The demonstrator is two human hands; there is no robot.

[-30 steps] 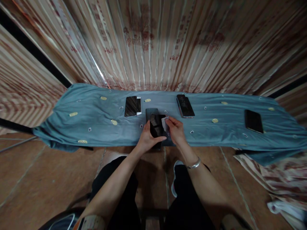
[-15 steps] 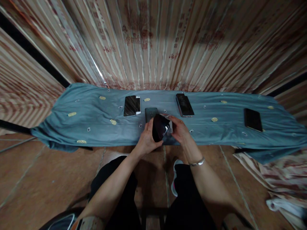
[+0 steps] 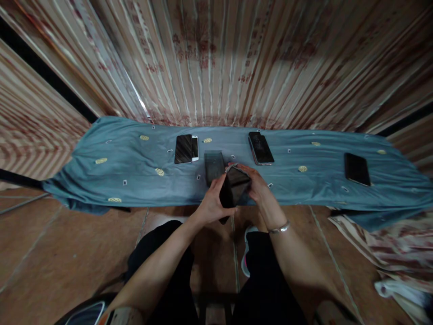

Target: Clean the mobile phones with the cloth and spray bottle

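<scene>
The left hand point(image 3: 211, 203) gripped a dark phone point(image 3: 238, 183), thumb and fingers parted across it, seemingly to steady its tilt above the near edge of the tabletop point(image 3: 284, 192). The right hand point(image 3: 259, 185), fingers curled and partly hidden, held a pale cloth point(image 3: 237, 167) against the phone's far end, apparently for firm contact; a grey phone point(image 3: 213, 164) lay beneath, just beyond

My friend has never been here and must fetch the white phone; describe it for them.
Find the blue cloth below the striped curtain. On it, beyond and to the left of the left hand, lies a dark-screened phone. The white phone shows along its right edge; its pale frame sets it apart from the darker phones nearby.
</scene>
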